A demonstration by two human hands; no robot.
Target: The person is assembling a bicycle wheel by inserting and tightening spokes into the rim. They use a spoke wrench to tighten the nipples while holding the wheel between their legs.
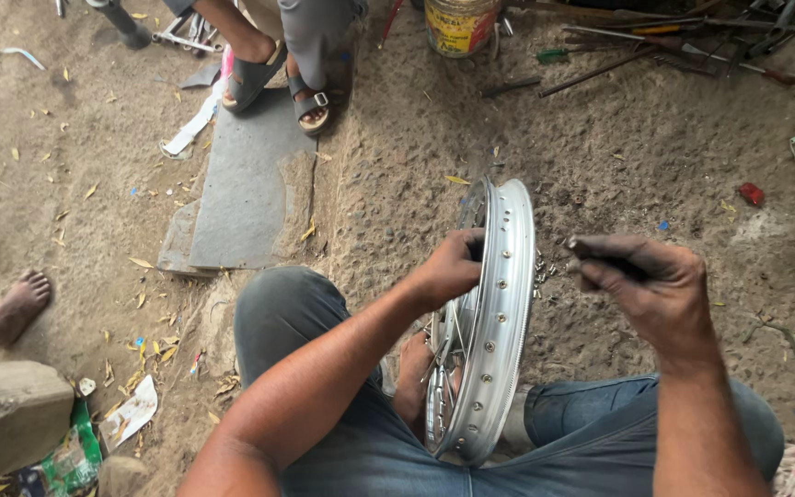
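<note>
A silver spoked wheel rim [501, 313] stands upright on edge between my knees, with spokes visible inside it. My left hand [453, 267] grips the rim's upper left edge. My right hand [646, 281] hovers to the right of the rim, fingers pinched shut on a small dark part that I cannot make out. Both hands are smeared with grease.
Another person's sandalled feet [278, 83] stand on a grey slab [246, 184] at the top left. A bare foot [16, 308] shows at the left edge. A yellow can [457, 26] and several metal rods and tools [655, 46] lie at the top right on dirt ground.
</note>
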